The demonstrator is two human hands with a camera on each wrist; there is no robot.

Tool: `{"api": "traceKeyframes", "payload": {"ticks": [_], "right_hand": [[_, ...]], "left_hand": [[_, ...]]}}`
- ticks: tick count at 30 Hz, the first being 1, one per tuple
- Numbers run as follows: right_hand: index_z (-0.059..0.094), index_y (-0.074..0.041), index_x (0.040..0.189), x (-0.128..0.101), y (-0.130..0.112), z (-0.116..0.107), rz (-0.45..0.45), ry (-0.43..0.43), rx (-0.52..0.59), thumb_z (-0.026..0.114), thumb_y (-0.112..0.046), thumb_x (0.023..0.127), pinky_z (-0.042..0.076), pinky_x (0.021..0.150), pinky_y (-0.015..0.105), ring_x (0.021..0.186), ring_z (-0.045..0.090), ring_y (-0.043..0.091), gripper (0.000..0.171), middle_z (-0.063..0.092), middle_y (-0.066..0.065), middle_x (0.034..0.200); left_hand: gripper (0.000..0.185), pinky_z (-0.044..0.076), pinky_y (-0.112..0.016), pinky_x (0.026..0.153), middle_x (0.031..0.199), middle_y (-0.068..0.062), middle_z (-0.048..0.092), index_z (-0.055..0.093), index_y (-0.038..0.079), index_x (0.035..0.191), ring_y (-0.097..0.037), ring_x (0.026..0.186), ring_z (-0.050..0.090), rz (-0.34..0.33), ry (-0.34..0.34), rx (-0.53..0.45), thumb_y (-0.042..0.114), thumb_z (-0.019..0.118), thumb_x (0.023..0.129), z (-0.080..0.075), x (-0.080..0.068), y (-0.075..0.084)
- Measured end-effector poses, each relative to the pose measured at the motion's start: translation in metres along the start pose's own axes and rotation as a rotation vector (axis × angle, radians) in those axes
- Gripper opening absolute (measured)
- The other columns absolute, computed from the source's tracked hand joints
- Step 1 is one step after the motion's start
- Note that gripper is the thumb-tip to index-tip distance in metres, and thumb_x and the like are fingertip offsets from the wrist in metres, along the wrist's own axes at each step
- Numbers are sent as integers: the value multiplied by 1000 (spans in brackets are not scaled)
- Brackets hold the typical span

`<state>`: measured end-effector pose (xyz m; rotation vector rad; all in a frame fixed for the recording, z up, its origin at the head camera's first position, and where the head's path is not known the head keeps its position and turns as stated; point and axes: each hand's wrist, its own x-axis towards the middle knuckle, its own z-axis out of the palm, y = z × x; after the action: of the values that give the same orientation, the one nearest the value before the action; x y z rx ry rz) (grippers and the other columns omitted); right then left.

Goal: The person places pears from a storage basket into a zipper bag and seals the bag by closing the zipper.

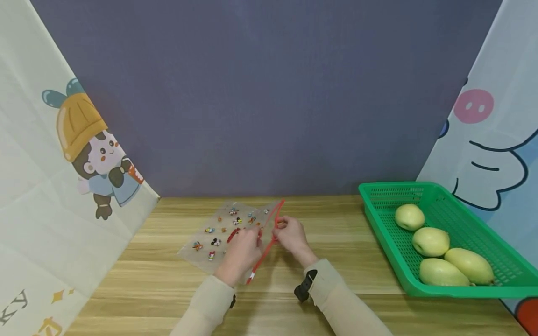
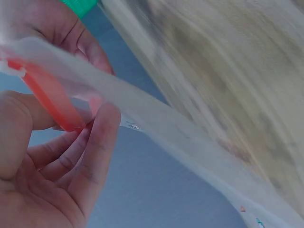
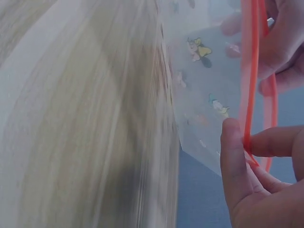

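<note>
A clear zip bag [image 1: 215, 252] printed with small cartoon figures slants over the table, its red zip edge [image 1: 265, 254] facing right. Along that edge the two red strips [image 3: 251, 95] stand apart around the middle, so the mouth gapes there. My left hand [image 1: 241, 252] pinches one strip between thumb and fingers, as the left wrist view shows with the red band [image 2: 52, 97] passing into the grip. Opposite it, my right hand [image 1: 292, 235] pinches the other strip with thumb and forefinger [image 3: 275, 141]. A small white piece [image 1: 252, 275] sits near the zip's front end.
At the right stands a green plastic basket [image 1: 384, 247] holding several pale yellow-green fruits [image 1: 430, 241]. A dark grey panel [image 1: 269, 102] rises behind the wooden table [image 1: 147, 270]. Printed cloths hang at the left [image 1: 38, 163] and right [image 1: 483, 163].
</note>
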<state>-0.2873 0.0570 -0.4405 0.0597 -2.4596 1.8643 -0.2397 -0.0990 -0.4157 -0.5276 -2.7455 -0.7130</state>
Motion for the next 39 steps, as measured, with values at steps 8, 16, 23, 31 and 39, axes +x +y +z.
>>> {"api": "traceKeyframes", "payload": {"ticks": [8,16,23,31,39], "right_hand": [[66,7,115,0,-1,-8,-20,32,-104,70,2,84,61,60,30,71,67,18,31,69,13,90],[69,4,110,0,0,-16,-28,53,-152,71,4,82,59,61,28,74,66,19,28,69,11,89],[69,7,106,2,2,-21,-28,79,-118,69,8,79,60,58,25,70,65,17,27,68,12,86],[68,8,100,2,2,-30,-11,87,-60,67,11,79,62,58,26,66,65,14,21,68,13,86],[67,10,107,0,-2,-40,20,56,-5,65,12,85,64,63,30,68,68,18,23,67,18,93]], "left_hand": [[13,48,-23,46,72,-6,64,65,1,89,-17,56,58,114,125,46,-8,69,79,0,4,6],[10,52,-29,49,77,-7,65,67,2,89,-22,61,61,89,220,102,-3,70,81,-8,11,14],[12,52,-26,50,85,-10,67,68,0,92,-20,63,61,52,261,67,-4,70,82,-15,15,19],[9,52,-24,54,85,-8,67,70,-2,95,-16,67,60,12,293,-2,-4,69,87,-22,17,18],[8,46,-26,50,77,-8,63,71,-2,91,-17,62,54,29,386,-32,-7,67,85,-34,21,13]]}}
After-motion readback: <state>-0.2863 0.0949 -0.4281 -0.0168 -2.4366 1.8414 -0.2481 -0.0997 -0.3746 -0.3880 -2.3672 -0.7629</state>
